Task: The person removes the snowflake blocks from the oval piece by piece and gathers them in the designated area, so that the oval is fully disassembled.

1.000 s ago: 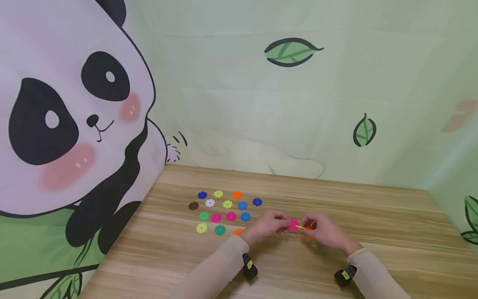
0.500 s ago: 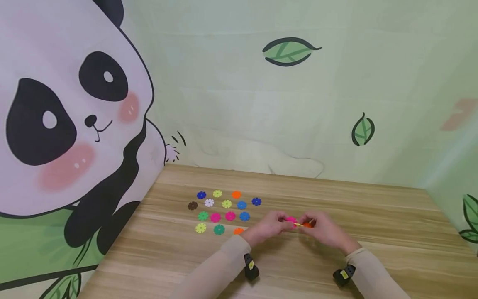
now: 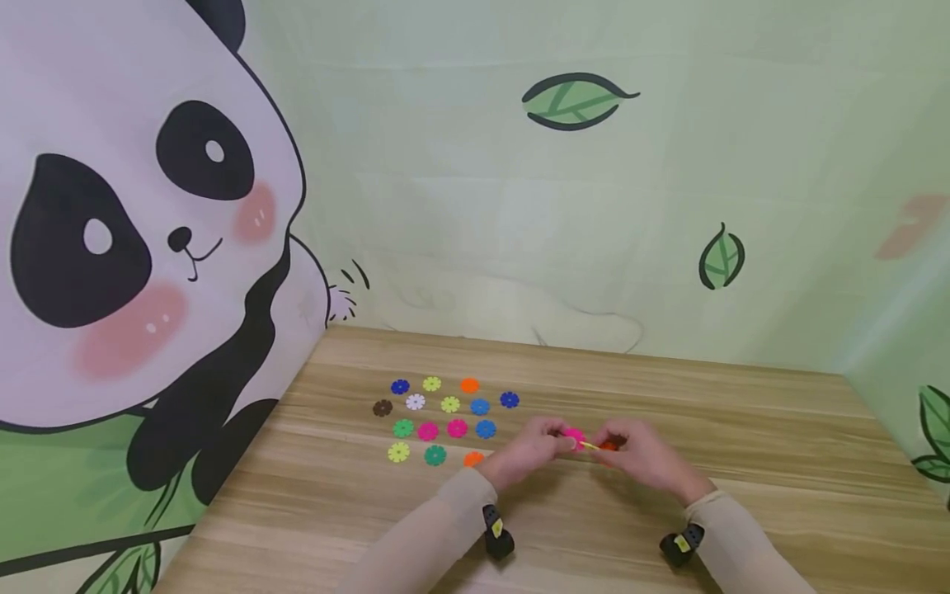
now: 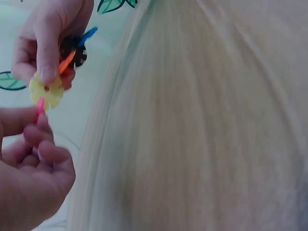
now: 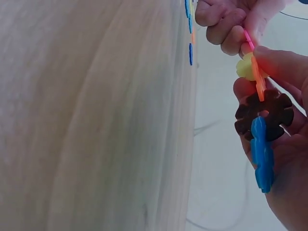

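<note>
My left hand pinches a pink notched interlocking disc between thumb and fingers. In my right hand is a short chain of such discs, joined slot to slot. The yellow disc at its front end is gripped under the thumb and meets the edge of the pink one. Behind it come an orange disc, a brown disc and a blue disc, seen in the right wrist view. Fingers cover part of the chain in the head view.
Several loose discs, among them a white disc and a dark blue disc, lie in loose rows left of the hands on the wooden table. An orange disc is partly behind the left wrist. A panda-printed backdrop stands behind.
The pink disc has shifted slightly left and away from me, tilting along the way. Both hands stay close together, still holding their discs. The loose discs have not moved.
</note>
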`<state>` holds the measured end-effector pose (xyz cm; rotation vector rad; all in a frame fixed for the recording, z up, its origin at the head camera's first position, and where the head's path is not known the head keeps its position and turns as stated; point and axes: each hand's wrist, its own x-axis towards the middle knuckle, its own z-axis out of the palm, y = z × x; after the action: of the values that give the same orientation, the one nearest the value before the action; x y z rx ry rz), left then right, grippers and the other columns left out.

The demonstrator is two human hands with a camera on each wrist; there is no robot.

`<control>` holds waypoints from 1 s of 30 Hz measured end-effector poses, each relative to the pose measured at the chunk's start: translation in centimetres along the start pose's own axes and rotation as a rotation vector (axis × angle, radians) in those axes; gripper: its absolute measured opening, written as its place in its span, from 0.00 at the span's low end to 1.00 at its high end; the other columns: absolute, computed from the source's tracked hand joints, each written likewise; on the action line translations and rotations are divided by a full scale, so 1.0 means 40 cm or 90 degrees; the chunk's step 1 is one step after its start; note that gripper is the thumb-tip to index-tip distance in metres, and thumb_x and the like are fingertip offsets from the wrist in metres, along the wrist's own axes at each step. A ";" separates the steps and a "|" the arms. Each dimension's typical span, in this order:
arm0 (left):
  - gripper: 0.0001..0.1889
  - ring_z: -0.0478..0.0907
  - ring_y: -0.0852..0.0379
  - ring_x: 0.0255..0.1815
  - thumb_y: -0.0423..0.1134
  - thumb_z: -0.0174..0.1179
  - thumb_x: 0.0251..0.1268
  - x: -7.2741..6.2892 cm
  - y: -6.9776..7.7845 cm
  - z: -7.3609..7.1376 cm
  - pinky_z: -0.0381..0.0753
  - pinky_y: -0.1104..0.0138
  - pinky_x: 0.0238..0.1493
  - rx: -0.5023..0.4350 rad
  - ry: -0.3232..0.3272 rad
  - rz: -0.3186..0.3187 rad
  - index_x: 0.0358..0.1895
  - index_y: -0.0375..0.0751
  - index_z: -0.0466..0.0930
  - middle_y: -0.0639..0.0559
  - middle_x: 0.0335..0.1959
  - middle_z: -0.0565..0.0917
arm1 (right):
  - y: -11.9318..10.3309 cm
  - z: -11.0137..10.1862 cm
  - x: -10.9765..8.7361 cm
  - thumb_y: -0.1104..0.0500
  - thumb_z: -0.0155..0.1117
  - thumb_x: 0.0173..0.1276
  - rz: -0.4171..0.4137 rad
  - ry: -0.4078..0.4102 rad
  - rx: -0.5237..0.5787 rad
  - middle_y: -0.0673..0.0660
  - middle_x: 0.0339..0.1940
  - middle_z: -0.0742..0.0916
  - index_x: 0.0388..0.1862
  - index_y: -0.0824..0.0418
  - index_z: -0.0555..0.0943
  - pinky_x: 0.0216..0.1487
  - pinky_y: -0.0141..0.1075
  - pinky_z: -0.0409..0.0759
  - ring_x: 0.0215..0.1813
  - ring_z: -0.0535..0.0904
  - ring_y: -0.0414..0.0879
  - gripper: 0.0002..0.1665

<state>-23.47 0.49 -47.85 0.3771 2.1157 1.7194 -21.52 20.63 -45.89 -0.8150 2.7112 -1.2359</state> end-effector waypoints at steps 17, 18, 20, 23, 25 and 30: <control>0.10 0.75 0.54 0.41 0.36 0.58 0.64 -0.008 -0.013 -0.092 0.74 0.58 0.48 0.024 0.082 -0.028 0.44 0.34 0.81 0.49 0.39 0.80 | 0.022 -0.016 -0.007 0.63 0.67 0.62 0.009 0.008 -0.008 0.50 0.26 0.82 0.30 0.60 0.82 0.25 0.32 0.74 0.28 0.74 0.39 0.03; 0.10 0.74 0.54 0.40 0.36 0.59 0.64 -0.010 -0.010 -0.101 0.74 0.58 0.47 0.023 0.084 -0.028 0.43 0.34 0.81 0.49 0.38 0.80 | 0.023 -0.016 -0.007 0.62 0.67 0.62 0.008 0.007 -0.010 0.50 0.26 0.82 0.30 0.60 0.82 0.25 0.31 0.74 0.28 0.74 0.39 0.03; 0.09 0.74 0.54 0.39 0.37 0.58 0.65 -0.016 -0.003 -0.119 0.74 0.58 0.45 0.032 0.089 -0.029 0.41 0.35 0.82 0.49 0.37 0.80 | 0.024 -0.016 -0.007 0.62 0.67 0.62 0.007 0.004 -0.010 0.50 0.26 0.83 0.30 0.59 0.82 0.24 0.31 0.74 0.27 0.74 0.39 0.03; 0.09 0.76 0.52 0.38 0.37 0.57 0.66 -0.020 0.004 -0.144 0.75 0.59 0.43 0.048 0.096 -0.018 0.41 0.35 0.82 0.44 0.37 0.81 | 0.027 -0.016 -0.007 0.62 0.67 0.62 0.001 0.005 -0.011 0.50 0.26 0.83 0.29 0.59 0.82 0.25 0.31 0.74 0.27 0.73 0.39 0.03; 0.09 0.77 0.51 0.38 0.36 0.55 0.68 -0.022 0.008 -0.160 0.76 0.59 0.43 0.050 0.104 -0.021 0.42 0.34 0.81 0.40 0.37 0.82 | 0.030 -0.017 -0.009 0.62 0.67 0.62 0.001 0.005 -0.012 0.49 0.25 0.82 0.30 0.59 0.82 0.25 0.31 0.73 0.27 0.73 0.39 0.03; 0.12 0.78 0.50 0.38 0.34 0.51 0.70 -0.021 0.011 -0.197 0.77 0.60 0.42 0.055 0.113 -0.042 0.48 0.31 0.79 0.38 0.38 0.83 | 0.033 -0.022 -0.011 0.60 0.67 0.63 0.016 0.004 -0.018 0.47 0.25 0.81 0.30 0.58 0.82 0.23 0.31 0.73 0.26 0.72 0.39 0.03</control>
<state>-26.33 -6.67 -45.93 0.1822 2.3060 1.6830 -21.94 22.16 -46.33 -0.7796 2.7419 -1.1997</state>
